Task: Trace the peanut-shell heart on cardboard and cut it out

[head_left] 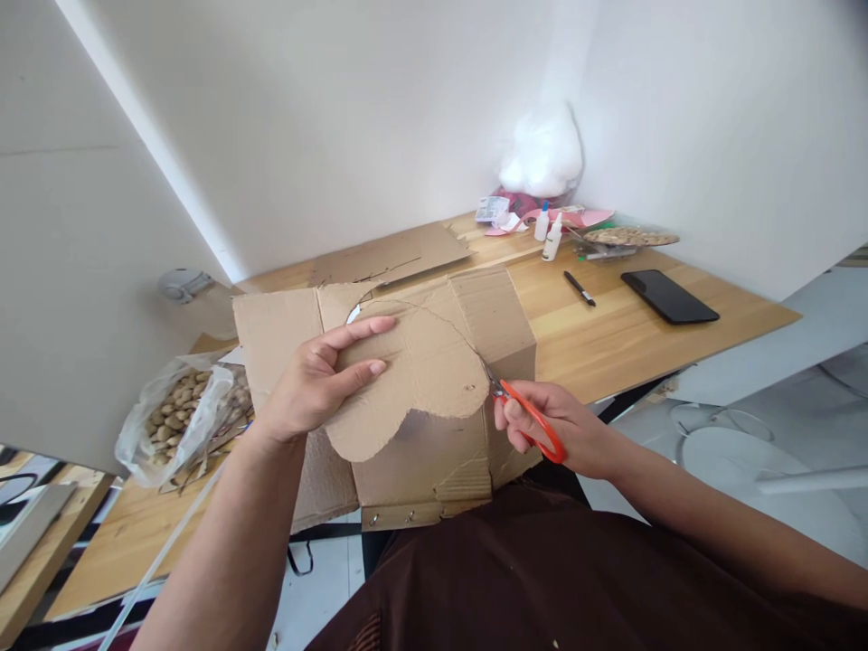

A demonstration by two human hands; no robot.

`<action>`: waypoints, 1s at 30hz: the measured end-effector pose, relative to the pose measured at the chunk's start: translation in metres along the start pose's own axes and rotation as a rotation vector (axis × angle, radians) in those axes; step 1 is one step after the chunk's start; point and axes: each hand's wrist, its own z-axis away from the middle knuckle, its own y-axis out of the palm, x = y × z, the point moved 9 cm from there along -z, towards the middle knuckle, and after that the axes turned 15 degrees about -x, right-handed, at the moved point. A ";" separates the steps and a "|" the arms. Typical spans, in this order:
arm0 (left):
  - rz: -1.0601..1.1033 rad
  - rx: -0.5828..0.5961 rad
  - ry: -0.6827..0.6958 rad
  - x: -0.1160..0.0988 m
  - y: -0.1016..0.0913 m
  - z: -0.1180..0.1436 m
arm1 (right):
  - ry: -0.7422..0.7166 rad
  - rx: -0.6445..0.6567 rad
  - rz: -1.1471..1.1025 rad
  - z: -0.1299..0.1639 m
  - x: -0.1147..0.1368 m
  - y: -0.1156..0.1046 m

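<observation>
My right hand is closed around the orange handles of a pair of scissors. Their dark blades sit at the right edge of a rounded, scalloped flap of cardboard. A cut line curves from the blades up and left across the board. My left hand grips this flap from the left, thumb and forefinger on top, other fingers hidden beneath. The flap lies over a larger opened-out cardboard sheet with folded panels and staples along its near edge, which overhangs the table toward my lap.
On the wooden table lie a phone, a black pen and another cardboard piece. Two small white bottles stand by a white stuffed bag. A plastic bag of peanuts sits left. Walls rise behind.
</observation>
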 end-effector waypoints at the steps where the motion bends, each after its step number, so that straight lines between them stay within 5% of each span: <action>1: 0.004 0.003 -0.003 0.000 0.000 0.000 | 0.011 0.007 -0.007 0.000 -0.001 0.000; 30: 0.069 0.001 -0.115 0.010 0.005 0.001 | -0.017 -0.126 0.200 -0.004 -0.003 -0.009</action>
